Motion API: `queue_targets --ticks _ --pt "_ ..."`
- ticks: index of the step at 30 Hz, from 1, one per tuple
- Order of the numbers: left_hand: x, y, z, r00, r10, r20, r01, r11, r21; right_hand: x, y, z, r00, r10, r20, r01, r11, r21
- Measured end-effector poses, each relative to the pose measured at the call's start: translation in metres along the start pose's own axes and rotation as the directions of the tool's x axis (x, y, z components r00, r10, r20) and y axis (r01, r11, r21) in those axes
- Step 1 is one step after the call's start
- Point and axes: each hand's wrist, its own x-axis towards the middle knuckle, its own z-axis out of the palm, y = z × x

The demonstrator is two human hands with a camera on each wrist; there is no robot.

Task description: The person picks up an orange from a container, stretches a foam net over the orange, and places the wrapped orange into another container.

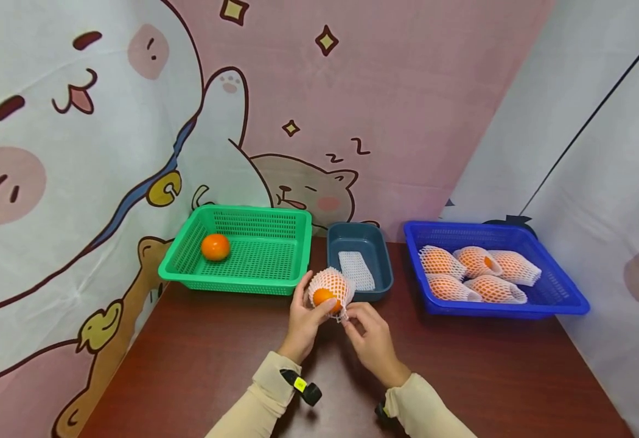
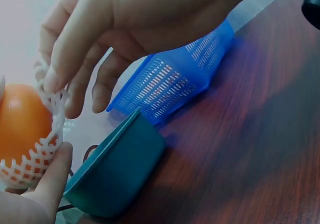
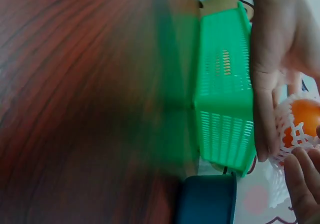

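Note:
An orange [image 1: 324, 297], partly covered by a white foam net sleeve [image 1: 335, 279], is held above the table in front of the small dark teal tray. My left hand [image 1: 304, 323] grips the orange from the left, its thumb across the front. The fingers of my right hand [image 1: 373, 340] pinch the sleeve's edge at the lower right. In the left wrist view, bare orange peel [image 2: 22, 119] shows through the sleeve's opening, and the netting [image 2: 35, 159] wraps the lower part. The right wrist view shows the net-covered orange [image 3: 306, 115] between both hands.
At the left, a green basket [image 1: 237, 283] contains one bare orange [image 1: 215, 247]. The teal tray [image 1: 387, 267] in the middle holds flat white foam netting [image 1: 356, 270]. A blue basket [image 1: 495, 308] on the right holds several net-wrapped oranges [image 1: 442, 261]. A patterned cloth hangs behind.

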Motion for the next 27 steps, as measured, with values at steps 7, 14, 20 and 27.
queue_targets --ticks 7,14,20,27 --pt "-0.006 0.015 0.000 0.989 0.139 0.057 -0.150 0.956 0.251 0.008 -0.005 -0.003 0.995 0.101 0.008 -0.100 0.994 -0.039" --pt "-0.019 0.035 0.005 0.955 0.159 0.249 -0.241 0.906 0.347 0.020 -0.001 -0.007 0.993 0.091 -0.070 -0.096 0.993 -0.067" --pt "-0.020 0.031 0.008 0.951 0.261 0.166 -0.303 0.891 0.339 0.014 -0.001 -0.003 0.987 -0.030 -0.160 0.016 0.996 -0.088" --pt "-0.016 0.024 0.011 0.914 0.402 0.055 -0.393 0.843 0.366 0.011 -0.013 0.009 0.985 -0.135 -0.103 0.130 0.990 -0.049"
